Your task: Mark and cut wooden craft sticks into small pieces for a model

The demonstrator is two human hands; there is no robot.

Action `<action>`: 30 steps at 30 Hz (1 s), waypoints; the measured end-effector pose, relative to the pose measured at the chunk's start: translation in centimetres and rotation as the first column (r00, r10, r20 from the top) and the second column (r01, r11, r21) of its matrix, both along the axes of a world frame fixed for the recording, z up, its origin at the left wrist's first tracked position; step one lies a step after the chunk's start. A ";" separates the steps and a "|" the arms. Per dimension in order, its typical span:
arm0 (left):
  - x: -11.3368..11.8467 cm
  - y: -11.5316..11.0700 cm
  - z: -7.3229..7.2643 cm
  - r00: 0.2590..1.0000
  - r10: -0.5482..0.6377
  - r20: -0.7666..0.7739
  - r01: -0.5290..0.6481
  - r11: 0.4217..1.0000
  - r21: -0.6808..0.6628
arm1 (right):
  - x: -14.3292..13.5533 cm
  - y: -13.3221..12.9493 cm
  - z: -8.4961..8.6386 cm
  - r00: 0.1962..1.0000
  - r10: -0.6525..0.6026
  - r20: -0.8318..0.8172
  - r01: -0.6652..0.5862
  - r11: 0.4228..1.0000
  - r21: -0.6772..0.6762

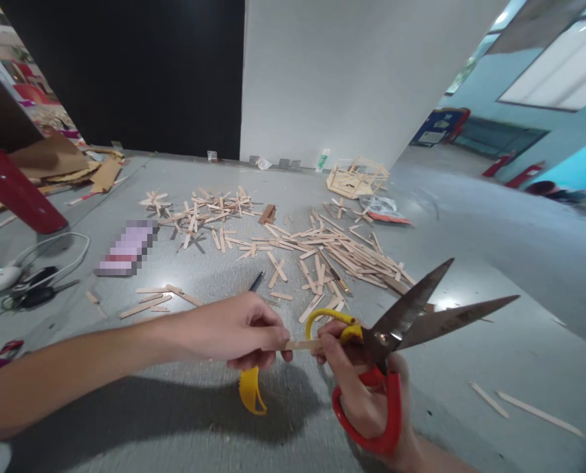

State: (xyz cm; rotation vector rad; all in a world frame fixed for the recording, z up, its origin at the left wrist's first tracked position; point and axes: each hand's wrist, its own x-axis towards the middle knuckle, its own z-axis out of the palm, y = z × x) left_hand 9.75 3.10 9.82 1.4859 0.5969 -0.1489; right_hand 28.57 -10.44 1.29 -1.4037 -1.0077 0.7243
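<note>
A short wooden craft stick (303,344) is stretched between my hands, low over the grey floor. My left hand (256,332) pinches its left end. The thumb and fingers of my right hand (355,381) grip the other end, while a pair of scissors (384,338) hangs on that same hand. Its dark blades are spread and point to the upper right; one handle loop is red, the other yellow. Just below my left fingers is a curved yellow plastic piece (252,391); whether it touches them I cannot tell.
A big pile of craft sticks (357,253) spreads ahead, with star-shaped stick bundles (192,213) further left. Behind stands a stick-built frame (357,179) near a plastic packet (385,210). A phone (128,248), keys (37,289) and a red cylinder (22,190) are at left.
</note>
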 end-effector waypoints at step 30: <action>-0.6 -3.4 0.4 0.871 0.336 0.357 -0.371 0.928 0.032 | -1.0 -0.7 2.0 0.882 0.457 0.115 -0.458 0.889 -0.016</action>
